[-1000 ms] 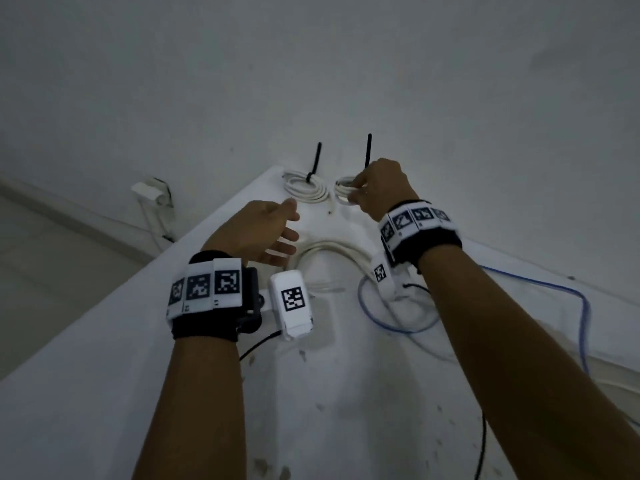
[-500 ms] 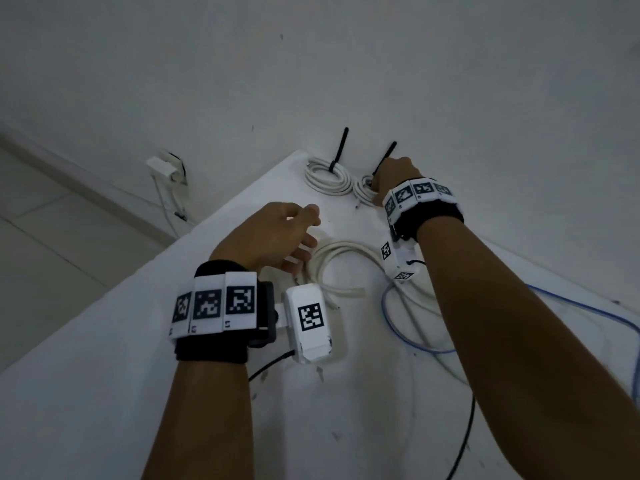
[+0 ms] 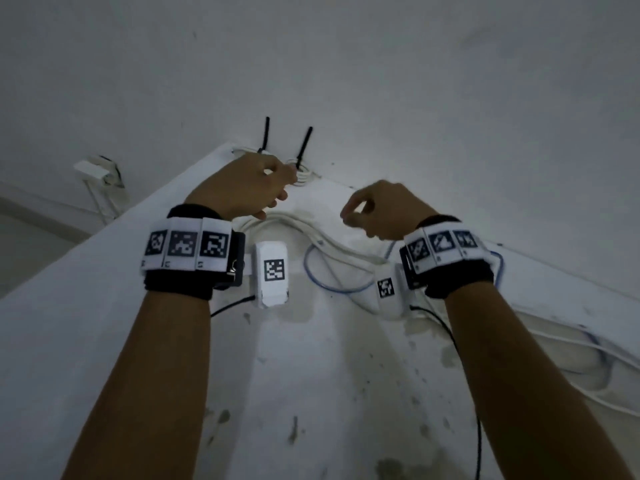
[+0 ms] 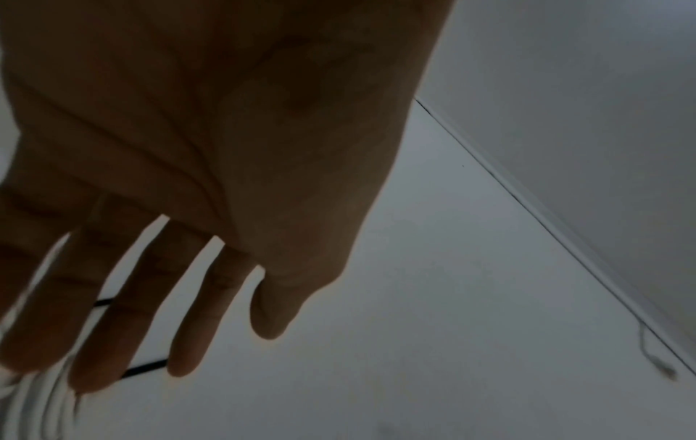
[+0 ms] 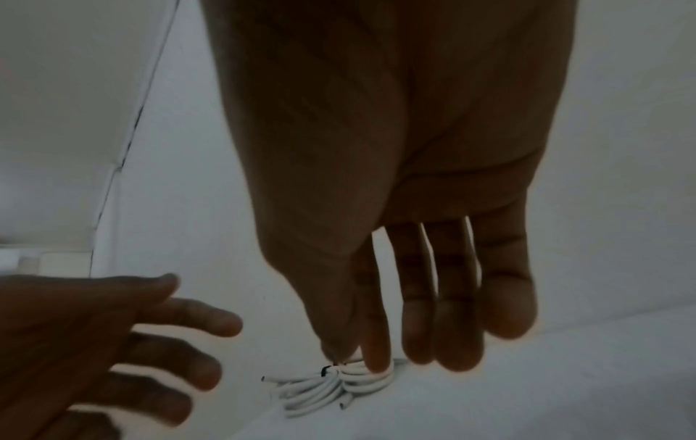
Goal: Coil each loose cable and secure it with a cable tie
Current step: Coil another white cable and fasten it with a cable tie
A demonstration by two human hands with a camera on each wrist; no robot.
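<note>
- Two tied white coils (image 3: 304, 173) with black cable ties (image 3: 304, 143) far.
- White cable (image 3: 311, 233), blue cable (image 3: 332, 289) loose, near.
- Left hand (image 3: 242, 188), right hand (image 3: 384, 209) both relaxed, holding nothing.

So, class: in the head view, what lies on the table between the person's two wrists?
In the head view, a loose white cable and a blue cable loop across the table there.
</note>
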